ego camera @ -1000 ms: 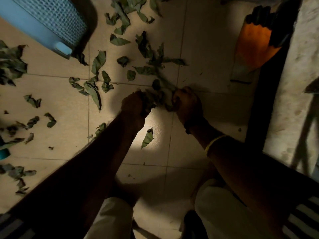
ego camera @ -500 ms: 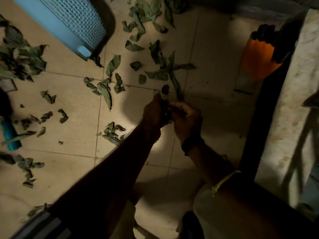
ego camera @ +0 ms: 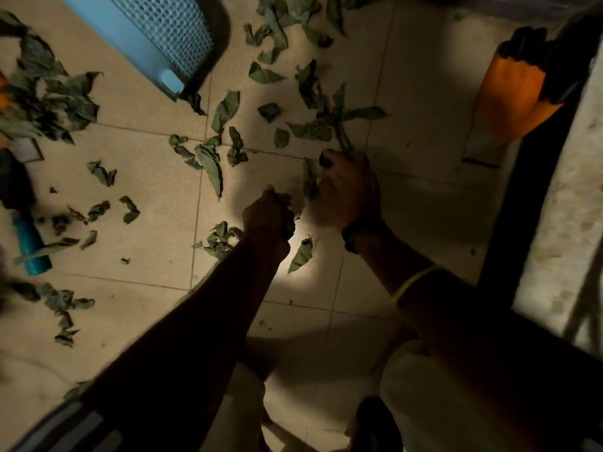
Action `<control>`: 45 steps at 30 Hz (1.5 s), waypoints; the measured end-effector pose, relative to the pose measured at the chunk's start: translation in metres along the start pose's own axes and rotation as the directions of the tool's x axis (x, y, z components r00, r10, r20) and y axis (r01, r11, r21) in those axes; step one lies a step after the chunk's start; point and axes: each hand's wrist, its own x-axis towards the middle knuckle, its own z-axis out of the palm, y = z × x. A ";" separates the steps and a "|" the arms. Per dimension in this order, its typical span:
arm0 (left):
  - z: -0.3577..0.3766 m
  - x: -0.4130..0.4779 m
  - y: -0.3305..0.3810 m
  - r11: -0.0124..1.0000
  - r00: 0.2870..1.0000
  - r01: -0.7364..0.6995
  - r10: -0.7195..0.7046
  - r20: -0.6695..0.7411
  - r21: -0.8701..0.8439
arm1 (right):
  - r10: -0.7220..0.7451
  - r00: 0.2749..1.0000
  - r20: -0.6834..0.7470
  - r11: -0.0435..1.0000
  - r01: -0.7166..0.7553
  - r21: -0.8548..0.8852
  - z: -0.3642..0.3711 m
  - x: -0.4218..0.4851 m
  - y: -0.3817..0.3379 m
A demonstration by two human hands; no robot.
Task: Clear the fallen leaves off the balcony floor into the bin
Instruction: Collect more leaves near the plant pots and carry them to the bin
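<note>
Both hands were clamped on crumpled green leaves at frame centre: the left hand (ego camera: 267,213) on a wad, the right hand (ego camera: 346,190) on a sprig. The pale blue mesh plastic bin (ego camera: 153,37) lay at upper left, nearer the left hand, with loose leaves (ego camera: 212,164) between them.

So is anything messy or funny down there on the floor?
Yes. Dry leaves lie scattered over the tiled floor, outside the blue bin. The left hand and right hand each grip some leaves. Nothing looks broken.
</note>
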 end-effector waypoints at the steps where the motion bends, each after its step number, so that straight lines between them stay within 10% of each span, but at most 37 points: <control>1: -0.002 0.002 0.000 1.000 1.000 0.004 -0.004 0.028 -0.001 | -0.007 0.996 0.087 0.994 0.017 -0.106 0.006 0.010 0.003; 8: -0.016 0.020 0.002 0.998 0.993 0.052 -0.049 0.104 -0.028 | -0.216 0.963 0.160 0.948 0.246 -0.202 0.051 0.007 0.023; 12: -0.028 0.009 -0.005 0.991 0.987 0.101 -0.088 0.131 -0.090 | 0.145 0.979 0.142 0.974 -0.167 0.156 0.033 -0.014 0.022; 14: -0.033 -0.009 -0.002 0.978 0.982 0.121 -0.093 0.167 -0.167 | 0.412 0.888 0.205 0.728 -0.456 0.511 0.009 -0.024 0.005; 17: -0.035 -0.051 0.012 0.944 0.975 0.153 -0.097 0.198 -0.294 | 0.499 0.808 0.313 0.290 -0.496 0.818 -0.038 -0.050 -0.049; 24: -0.068 -0.221 0.091 0.888 0.947 0.151 -0.004 0.320 -0.435 | 0.381 0.839 0.389 -0.096 -0.383 0.919 -0.155 -0.153 -0.220; 37: -0.235 -0.593 0.206 0.620 0.953 -0.013 0.244 0.178 -0.785 | -0.006 0.890 0.457 0.174 -0.449 0.877 -0.340 -0.345 -0.520; 45: -0.353 -0.714 0.174 0.352 0.934 -0.193 0.351 -0.062 -0.916 | -0.256 0.711 0.655 0.391 -0.544 0.743 -0.355 -0.463 -0.597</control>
